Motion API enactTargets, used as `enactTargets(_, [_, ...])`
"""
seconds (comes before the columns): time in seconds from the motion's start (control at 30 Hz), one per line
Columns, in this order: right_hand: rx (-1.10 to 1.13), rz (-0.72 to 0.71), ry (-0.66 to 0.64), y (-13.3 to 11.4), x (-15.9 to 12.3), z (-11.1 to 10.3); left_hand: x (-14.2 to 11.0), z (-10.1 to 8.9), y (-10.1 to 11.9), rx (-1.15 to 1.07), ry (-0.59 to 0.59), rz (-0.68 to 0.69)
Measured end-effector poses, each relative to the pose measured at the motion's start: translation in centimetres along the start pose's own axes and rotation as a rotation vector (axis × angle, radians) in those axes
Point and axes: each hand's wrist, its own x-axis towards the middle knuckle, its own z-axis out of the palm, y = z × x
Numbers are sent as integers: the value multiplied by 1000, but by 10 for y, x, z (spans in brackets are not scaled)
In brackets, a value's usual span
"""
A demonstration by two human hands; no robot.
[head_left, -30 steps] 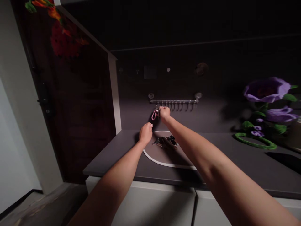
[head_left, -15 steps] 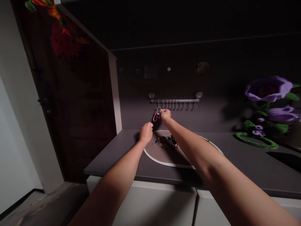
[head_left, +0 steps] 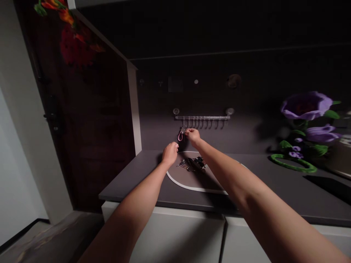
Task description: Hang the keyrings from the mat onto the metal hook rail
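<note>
My right hand (head_left: 193, 136) pinches a keychain with a pink loop strap (head_left: 180, 136) and small metal parts. The keychain's ring is up at the left end of a clear hook rail (head_left: 203, 118) on the wall; whether it hangs from a hook I cannot tell. My left hand (head_left: 170, 152) is curled closed, lower and to the left, above the edge of a light oval mat (head_left: 186, 187). Whatever its fingers hold, if anything, is hidden. A small heap of keys and chains (head_left: 192, 165) lies on the mat, partly behind my right forearm.
A purple flower decoration (head_left: 307, 106) with a green ring base (head_left: 293, 163) stands on the right of the dark counter (head_left: 128, 179). An overhead cabinet (head_left: 219, 25) juts out above. A dark door (head_left: 95, 128) is at the left, with white cabinet fronts (head_left: 178, 233) below.
My right hand has shifted slightly left and down around the keychain, fingertips now more stretched toward it. My left hand has hardly moved. The view has turned a little.
</note>
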Motion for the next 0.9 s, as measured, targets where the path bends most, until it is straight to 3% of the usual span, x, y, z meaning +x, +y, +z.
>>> enactTargets(0.37, [-44, 3, -113, -12, -43, -30, 0, -2, -2, -105, -105, 46])
enactTargets(0.53, [-163, -149, -274, 5, -65, -49, -3, -2, -3, -115, -215, 99])
enactTargets(0.73, [-561, -362, -400, 20, -85, -69, -5, -1, -6, -19, -341, 184])
enactTargets(0.9, [-827, -530, -497, 25, -89, -73, -5, 1, -10, 42, -410, 201])
